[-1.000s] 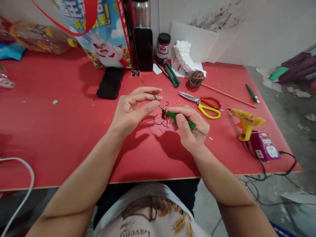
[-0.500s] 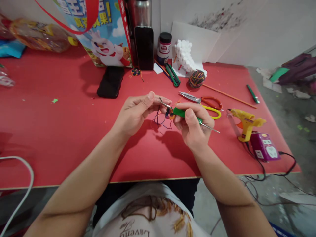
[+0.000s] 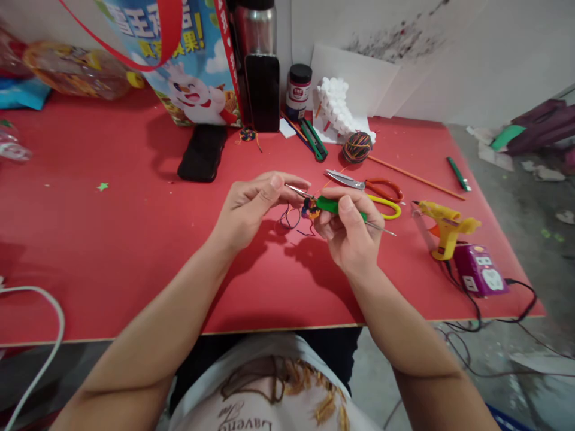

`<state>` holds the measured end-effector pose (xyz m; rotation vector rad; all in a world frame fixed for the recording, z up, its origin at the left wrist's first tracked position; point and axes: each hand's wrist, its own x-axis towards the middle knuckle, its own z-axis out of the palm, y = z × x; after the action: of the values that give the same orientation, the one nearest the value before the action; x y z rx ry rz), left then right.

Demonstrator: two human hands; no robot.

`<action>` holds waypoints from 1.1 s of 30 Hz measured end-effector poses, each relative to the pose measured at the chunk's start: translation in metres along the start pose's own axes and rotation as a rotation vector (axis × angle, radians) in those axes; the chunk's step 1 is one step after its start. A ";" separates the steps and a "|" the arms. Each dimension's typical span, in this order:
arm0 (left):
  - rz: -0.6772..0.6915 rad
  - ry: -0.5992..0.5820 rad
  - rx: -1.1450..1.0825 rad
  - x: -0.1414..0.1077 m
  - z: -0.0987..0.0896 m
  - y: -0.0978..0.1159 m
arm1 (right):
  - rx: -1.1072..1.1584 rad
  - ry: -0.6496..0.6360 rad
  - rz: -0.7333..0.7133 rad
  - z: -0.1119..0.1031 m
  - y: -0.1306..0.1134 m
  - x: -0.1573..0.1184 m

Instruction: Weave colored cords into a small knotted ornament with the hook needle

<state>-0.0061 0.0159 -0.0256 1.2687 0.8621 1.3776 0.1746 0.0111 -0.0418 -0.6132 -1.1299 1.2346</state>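
Observation:
A crochet hook (image 3: 329,205) with a green handle and metal ends is gripped by my right hand (image 3: 353,230), its slim tip pointing left. My left hand (image 3: 251,206) pinches thumb to forefinger beside that tip; the dark yarn there is mostly hidden. Between the hands sits a small multicoloured crocheted piece (image 3: 309,208), touching the fingertips. Loose dark yarn ends (image 3: 290,216) dangle below it. A thin orange strand runs up toward the multicoloured yarn ball (image 3: 357,147) behind.
Scissors (image 3: 366,185) lie behind my right hand. Rightward are a yellow glue gun (image 3: 447,224), a purple power box (image 3: 481,269) and cables. A black phone (image 3: 202,152), green cutter (image 3: 314,139), paint jar (image 3: 299,91) and gift bag (image 3: 197,66) stand or lie at the back.
The hook has shifted slightly left and its tip lies closer to my left thumb. The dark yarn seen at the tip before is less visible. Both hands keep their grip.

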 end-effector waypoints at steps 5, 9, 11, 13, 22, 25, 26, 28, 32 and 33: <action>-0.039 -0.020 -0.033 -0.001 0.000 -0.008 | -0.004 -0.005 0.005 -0.002 0.002 0.000; -0.017 0.034 -0.022 -0.004 0.004 -0.011 | -0.019 -0.012 0.014 -0.003 0.005 -0.001; -0.017 0.035 -0.046 -0.006 0.008 -0.013 | -0.007 -0.013 0.014 -0.003 0.007 -0.001; -0.059 0.032 -0.124 -0.006 0.012 -0.016 | -0.005 -0.021 0.028 -0.003 0.009 -0.002; -0.222 0.221 -0.355 -0.003 0.019 -0.015 | -0.034 -0.053 0.039 -0.003 0.014 -0.004; -0.244 0.244 -0.350 -0.002 0.017 -0.013 | -0.061 -0.052 0.058 -0.004 0.014 -0.005; -0.256 0.254 -0.346 -0.002 0.016 -0.013 | -0.063 -0.058 0.061 -0.004 0.014 -0.006; -0.286 0.268 -0.346 -0.002 0.014 -0.012 | -0.069 -0.071 0.058 -0.004 0.013 -0.008; -0.288 0.261 -0.301 -0.002 0.012 -0.011 | -0.138 -0.072 0.029 -0.004 0.011 -0.010; -0.278 0.264 -0.281 -0.003 0.012 -0.011 | -0.153 -0.071 0.019 -0.004 0.010 -0.010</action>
<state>0.0080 0.0139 -0.0347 0.7335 0.9453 1.4006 0.1743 0.0053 -0.0552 -0.7006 -1.2888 1.2015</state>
